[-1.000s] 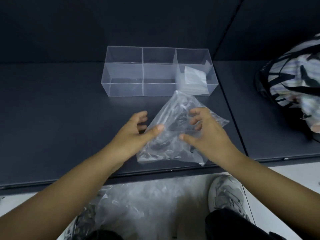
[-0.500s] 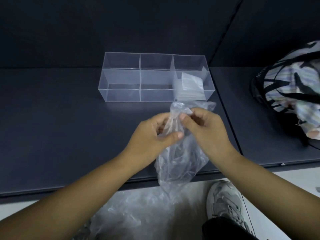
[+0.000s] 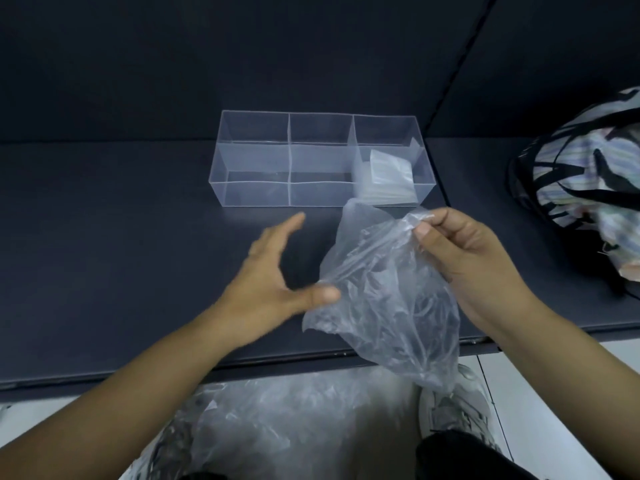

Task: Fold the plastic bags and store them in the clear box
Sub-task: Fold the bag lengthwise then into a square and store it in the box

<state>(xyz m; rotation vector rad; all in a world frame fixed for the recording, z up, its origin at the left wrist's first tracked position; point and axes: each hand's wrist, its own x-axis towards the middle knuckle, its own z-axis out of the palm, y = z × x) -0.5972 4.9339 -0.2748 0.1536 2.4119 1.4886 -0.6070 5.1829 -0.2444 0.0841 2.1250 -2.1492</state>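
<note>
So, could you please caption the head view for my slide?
Right hand pinches a crumpled bag over the table; left hand open beside it, clear box behind.

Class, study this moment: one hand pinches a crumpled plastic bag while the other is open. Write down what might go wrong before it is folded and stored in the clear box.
1. Only the right hand pinches the bag, by its top edge; it may slip and fall past the table to the floor.
2. The bag is crumpled; folded unsmoothed, it may be too bulky to sit beside the folded bags in the box.
</note>
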